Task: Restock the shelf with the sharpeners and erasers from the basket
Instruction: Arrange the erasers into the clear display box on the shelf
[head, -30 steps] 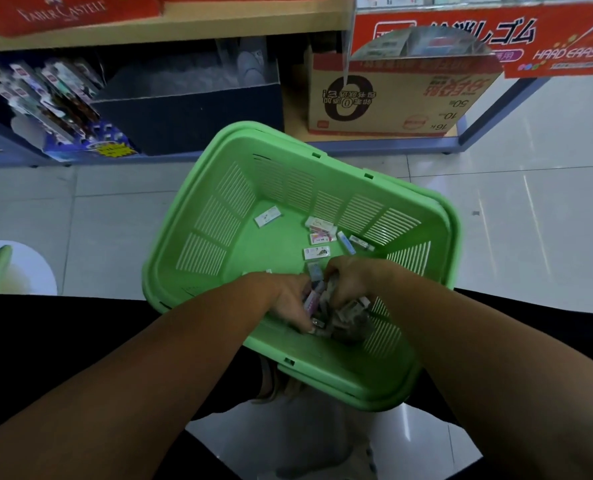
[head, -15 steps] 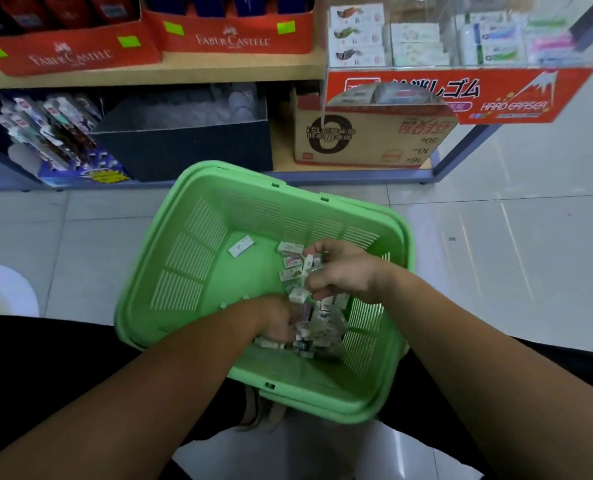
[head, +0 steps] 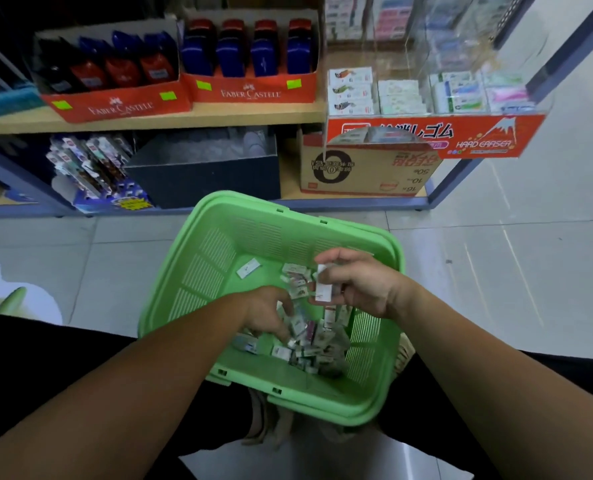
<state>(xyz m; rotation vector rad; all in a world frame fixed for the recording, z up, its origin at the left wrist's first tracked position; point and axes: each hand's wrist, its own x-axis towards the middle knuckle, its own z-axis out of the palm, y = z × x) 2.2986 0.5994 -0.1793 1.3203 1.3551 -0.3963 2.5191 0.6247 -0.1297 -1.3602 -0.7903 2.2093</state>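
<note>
While the left hand (head: 267, 313) digs into the pile of small packets (head: 317, 342) in the green basket (head: 219, 271), fingers curled, grip impossible to tell, the right hand (head: 361, 282) pinches one white packet (head: 324, 292) just above the pile; the shelf (head: 184, 117) stands beyond the basket.

Two red trays (head: 250, 93) read FABER-CASTELL; the red display sign (head: 433, 136) reads HARD ERASER.
</note>
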